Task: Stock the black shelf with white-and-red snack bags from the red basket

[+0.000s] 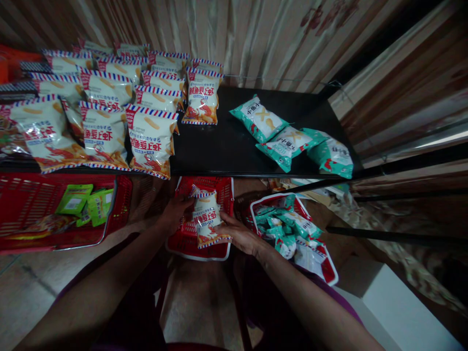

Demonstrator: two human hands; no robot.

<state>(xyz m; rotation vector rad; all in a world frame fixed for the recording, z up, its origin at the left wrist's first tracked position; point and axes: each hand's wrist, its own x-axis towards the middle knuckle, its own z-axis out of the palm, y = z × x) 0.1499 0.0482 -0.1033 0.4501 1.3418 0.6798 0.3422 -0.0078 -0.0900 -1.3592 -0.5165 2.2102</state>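
Observation:
Over a red basket [183, 246], between my two hands, is a white and orange snack bag [206, 214] with a striped top edge. My left hand [177, 212] grips its upper left side, with part of the fingers hidden behind it. On the lower right side my right hand [239, 231] is closed, thumb lying at the front. A bit of another striped wrapper shows just behind the bag's top. Several bags of the same kind [149, 141] stand in rows on the left of the black shelf [208, 151].
Three teal snack bags [265, 117] lie on the shelf's right half. A red basket of teal bags [334, 278] stands at right, beside a white box [398, 302]. Another red basket [124, 200] at left holds green packets [75, 199]. A curtain hangs behind the shelf.

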